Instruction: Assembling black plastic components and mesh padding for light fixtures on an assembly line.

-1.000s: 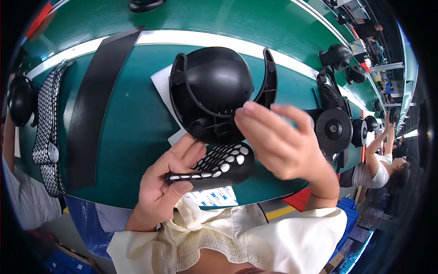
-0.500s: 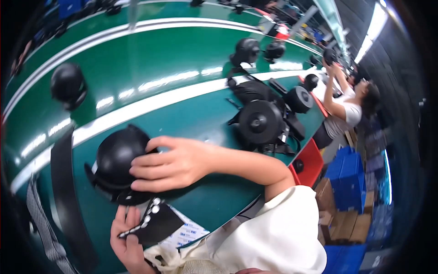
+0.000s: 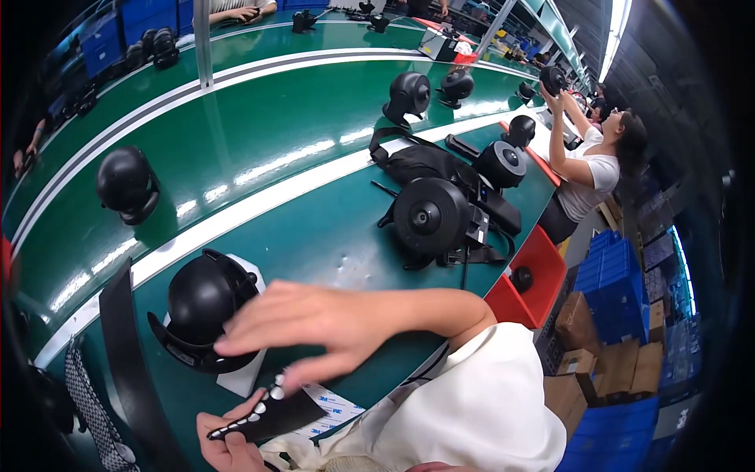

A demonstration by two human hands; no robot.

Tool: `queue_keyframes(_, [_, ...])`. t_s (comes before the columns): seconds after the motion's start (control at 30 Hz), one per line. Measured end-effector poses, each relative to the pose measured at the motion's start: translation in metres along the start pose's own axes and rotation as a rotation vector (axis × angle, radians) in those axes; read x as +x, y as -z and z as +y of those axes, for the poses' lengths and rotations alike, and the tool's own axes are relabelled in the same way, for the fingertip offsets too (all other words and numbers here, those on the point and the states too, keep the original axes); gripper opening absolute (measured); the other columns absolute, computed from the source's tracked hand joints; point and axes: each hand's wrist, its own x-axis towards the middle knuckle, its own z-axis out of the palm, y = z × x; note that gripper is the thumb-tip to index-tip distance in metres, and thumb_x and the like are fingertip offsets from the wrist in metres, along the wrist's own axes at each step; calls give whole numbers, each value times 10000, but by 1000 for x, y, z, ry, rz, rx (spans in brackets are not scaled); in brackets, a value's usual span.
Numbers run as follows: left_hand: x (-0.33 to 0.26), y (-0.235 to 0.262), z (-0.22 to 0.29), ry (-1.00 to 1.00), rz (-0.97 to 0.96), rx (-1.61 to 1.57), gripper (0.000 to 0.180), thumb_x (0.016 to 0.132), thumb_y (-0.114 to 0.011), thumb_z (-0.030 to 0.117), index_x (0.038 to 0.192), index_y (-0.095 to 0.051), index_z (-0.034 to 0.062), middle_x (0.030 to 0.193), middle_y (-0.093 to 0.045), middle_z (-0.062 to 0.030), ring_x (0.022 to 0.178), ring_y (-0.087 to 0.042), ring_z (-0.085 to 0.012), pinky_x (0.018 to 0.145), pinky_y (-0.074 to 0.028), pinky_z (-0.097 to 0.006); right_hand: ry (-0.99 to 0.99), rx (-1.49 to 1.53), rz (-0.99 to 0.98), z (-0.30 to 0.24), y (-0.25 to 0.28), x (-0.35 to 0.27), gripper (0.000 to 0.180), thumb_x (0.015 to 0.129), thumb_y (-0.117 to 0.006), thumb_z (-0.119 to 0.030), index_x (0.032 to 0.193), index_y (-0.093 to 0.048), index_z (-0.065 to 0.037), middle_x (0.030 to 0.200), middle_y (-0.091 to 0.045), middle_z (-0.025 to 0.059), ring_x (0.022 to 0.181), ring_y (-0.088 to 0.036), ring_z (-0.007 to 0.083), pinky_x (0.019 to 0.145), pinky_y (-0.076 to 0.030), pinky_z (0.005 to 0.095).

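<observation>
From where I watch, my right hand (image 3: 330,326) is spread flat, fingers apart and clamped on nothing, its fingertips touching the near side of the black helmet (image 3: 203,303) that sits on a white sheet (image 3: 240,377) near the left of the green tabletop (image 3: 259,141). My left hand (image 3: 228,448), at the near edge, is closed on a black strip with a row of white pads (image 3: 259,413), pinched from below. What worries me: the helmet rests on its rounded side, so a push from the open hand could roll it off the sheet toward the black belt (image 3: 130,362) beside it — and the strip is held only at one end, so it could droop and stick its pads to the printed white label sheet (image 3: 334,405) lying just under it. That label sheet is a flat white rectangle with small red marks, near the tabletop's edge. To the right, a red bin (image 3: 531,287) hangs off the tabletop edge; beyond it, on the floor, stand stacked blue crates (image 3: 613,271) and brown cardboard boxes (image 3: 629,370). More blue crates (image 3: 138,20) sit far left. A co-worker (image 3: 598,165) farther along lifts another helmet — well apart from me.
</observation>
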Motion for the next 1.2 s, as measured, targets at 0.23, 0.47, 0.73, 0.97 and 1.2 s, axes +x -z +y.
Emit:
queue_keyframes(0.23, [17, -34, 6, -40, 193, -54, 536, 523, -754, 28, 970, -461, -17, 847, -582, -108, 719, -552, -138, 663, -443, -238, -94, 237, 264, 2, -42, 9, 119, 710, -632, -12, 795, -549, 9, 725, -541, 105, 644, -525, 252, 552, -417, 309])
queue_keyframes(0.47, [26, -3, -11, -259, 26, 241, 176, 653, -665, -62, 810, -599, -20, 701, -628, -76, 596, -574, -74, 524, -424, -169, -159, -99, 71, -4, -24, 24, 218, 629, -691, -20, 822, -593, 1, 765, -589, 80, 691, -547, 206, 647, -409, 303])
queue_keyframes(0.73, [26, 3, -13, -313, -24, 312, 160, 668, -645, -60, 817, -606, -16, 720, -637, -94, 605, -616, -121, 516, -444, -173, -81, -447, 34, -12, -20, 21, 258, 520, -724, -107, 766, -650, -87, 733, -551, -6, 653, -457, 158, 581, -341, 266])
queue_keyframes(0.97, [25, 0, -14, -242, 11, 294, 161, 687, -643, -48, 836, -588, -22, 719, -630, -86, 604, -591, -94, 539, -439, -170, 49, -581, 125, -6, -41, 7, 338, 471, -659, -38, 808, -641, -48, 713, -487, 13, 591, -399, 141, 499, -313, 239])
queue_keyframes(1.2, [26, -2, -9, -38, 57, 181, 164, 687, -651, -32, 836, -584, -27, 714, -615, -66, 629, -566, -71, 572, -440, -177, 392, -726, 189, 12, -47, 1, 324, 500, -569, -114, 800, -592, 6, 781, -539, 78, 586, -422, 165, 480, -345, 254])
